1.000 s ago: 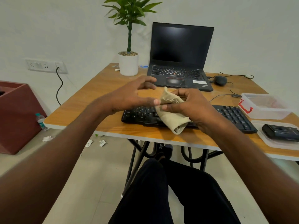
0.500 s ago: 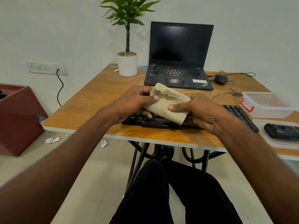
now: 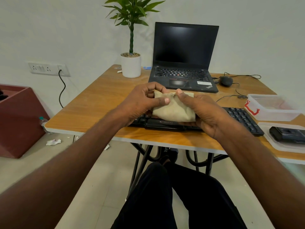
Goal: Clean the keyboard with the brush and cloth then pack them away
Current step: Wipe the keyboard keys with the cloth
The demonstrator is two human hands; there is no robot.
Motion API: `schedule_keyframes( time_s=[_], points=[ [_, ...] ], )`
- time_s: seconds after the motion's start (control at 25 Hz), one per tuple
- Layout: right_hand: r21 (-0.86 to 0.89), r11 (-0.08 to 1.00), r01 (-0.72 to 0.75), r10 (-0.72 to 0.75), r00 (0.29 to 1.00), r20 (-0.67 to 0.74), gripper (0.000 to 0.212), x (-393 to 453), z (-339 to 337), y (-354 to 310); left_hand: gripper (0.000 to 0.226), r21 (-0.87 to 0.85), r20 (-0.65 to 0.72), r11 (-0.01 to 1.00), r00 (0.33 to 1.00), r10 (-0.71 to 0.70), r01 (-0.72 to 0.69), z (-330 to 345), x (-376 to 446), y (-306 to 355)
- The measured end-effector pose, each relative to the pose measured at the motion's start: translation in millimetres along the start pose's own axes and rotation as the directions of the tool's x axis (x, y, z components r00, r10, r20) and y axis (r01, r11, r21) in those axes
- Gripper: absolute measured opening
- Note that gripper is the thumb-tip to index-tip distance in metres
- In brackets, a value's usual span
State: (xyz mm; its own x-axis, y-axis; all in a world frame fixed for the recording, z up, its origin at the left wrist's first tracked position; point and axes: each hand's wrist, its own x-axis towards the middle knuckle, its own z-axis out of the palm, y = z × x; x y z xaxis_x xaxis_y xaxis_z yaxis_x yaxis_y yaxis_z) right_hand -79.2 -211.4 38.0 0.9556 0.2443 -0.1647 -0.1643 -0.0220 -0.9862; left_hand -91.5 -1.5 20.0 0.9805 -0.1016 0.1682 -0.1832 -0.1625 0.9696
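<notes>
Left hand: the left hand (image 3: 142, 103) curls round the left edge of the cloth (image 3: 173, 109), thumb lying across its front, fingers bent behind the top edge.
Right hand: the right hand (image 3: 204, 111) grips the cloth's right side, thumb pressed on the top fold, fingers wrapped under and behind.
Hands together: close, both clamped on the same cloth, thumbs nearly meeting at its upper edge.
Cloth: beige, plain, folded into a soft thick wad with a puckered top edge and a rounded lower corner; held just above the middle of the keyboard.
Keyboard: the black keyboard (image 3: 242, 118) lies on the table (image 3: 99, 103) near its front edge, under the hands; its right half shows at 3 o'clock from the cloth, a brand name on its front bar.
Clear box: a clear plastic box (image 3: 274, 108) with a red clasp sits at 3 o'clock, beyond the keyboard's right end; what it holds I cannot tell.
Lid or tray: nearer the table's front at 4 o'clock, a shallow clear tray (image 3: 283, 146) carries a black device (image 3: 288, 134).
Laptop: an open black laptop (image 3: 184, 60), screen dark, stands at 12 o'clock.
Mouse: a dark corded mouse (image 3: 227, 80) sits at 1 o'clock, beside the laptop.
Plant: a potted plant (image 3: 131, 65) in a white pot stands at 11 o'clock.
</notes>
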Motion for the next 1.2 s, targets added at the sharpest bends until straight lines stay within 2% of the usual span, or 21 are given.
schedule_keyframes(
  time_s=[0.12, 0.28, 0.4, 0.6, 0.72, 0.8, 0.88, 0.96, 1.04, 1.08, 1.12, 1.2],
  points=[
    [0.101, 0.994, -0.049, 0.041, 0.996, 0.076, 0.042, 1, -1, -1, 0.02, -0.069, -0.097, 0.998, 0.995, -0.015, 0.009, 3, -2, 1],
    [0.26, 0.965, -0.029, 0.041, 0.998, -0.041, 0.041, 7, -1, 5, 0.018, -0.26, -0.177, 0.965, 0.982, -0.073, 0.025, 6, 0, 3],
    [0.418, 0.909, -0.001, 0.04, 0.996, -0.085, 0.044, 9, -2, 7, 0.014, -0.408, -0.161, 0.909, 0.974, -0.162, 0.084, 10, 2, 4],
    [0.596, 0.803, -0.034, 0.061, 0.998, -0.026, 0.037, 5, 15, 15, 0.011, -0.408, -0.18, 0.903, 0.958, -0.223, 0.134, 17, 3, 5],
    [0.715, 0.699, -0.003, 0.106, 0.989, -0.1, 0.043, 11, 20, 13, 0.031, -0.393, -0.187, 0.907, 0.953, -0.237, 0.148, 16, 5, 6],
    [0.71, 0.703, -0.022, 0.123, 0.988, -0.091, 0.046, 14, 26, 12, 0.038, -0.431, -0.195, 0.89, 0.947, -0.256, 0.151, 18, 5, 7],
    [0.633, 0.774, -0.009, 0.103, 0.988, -0.112, 0.046, 20, 34, 14, 0.04, -0.389, -0.179, 0.906, 0.95, -0.255, 0.17, 20, 4, 7],
    [0.473, 0.876, 0.097, 0.006, 0.977, -0.213, 0.04, 27, 37, 15, 0.038, -0.166, -0.224, 0.977, 0.959, -0.172, 0.136, 14, 3, 6],
    [0.056, 0.966, 0.253, -0.231, 0.939, -0.257, 0.031, 30, 32, 10, 0.034, 0.128, -0.292, 0.991, 0.956, 0.002, 0.037, -5, 3, 4],
    [-0.213, 0.919, 0.331, -0.37, 0.912, -0.18, 0.031, 30, 28, 7, 0.036, 0.241, -0.256, 0.971, 0.965, 0.056, 0.007, -18, 2, 2],
    [-0.445, 0.8, 0.403, -0.469, 0.882, -0.044, 0.03, 32, 25, 3, 0.045, 0.338, -0.163, 0.941, 0.985, 0.048, 0.01, -31, 1, 0],
    [-0.721, 0.493, 0.488, -0.489, 0.84, 0.235, 0.031, 36, 28, 1, 0.08, 0.512, 0.05, 0.854, 0.99, -0.133, 0.089, -49, -3, -5]
  ],
)
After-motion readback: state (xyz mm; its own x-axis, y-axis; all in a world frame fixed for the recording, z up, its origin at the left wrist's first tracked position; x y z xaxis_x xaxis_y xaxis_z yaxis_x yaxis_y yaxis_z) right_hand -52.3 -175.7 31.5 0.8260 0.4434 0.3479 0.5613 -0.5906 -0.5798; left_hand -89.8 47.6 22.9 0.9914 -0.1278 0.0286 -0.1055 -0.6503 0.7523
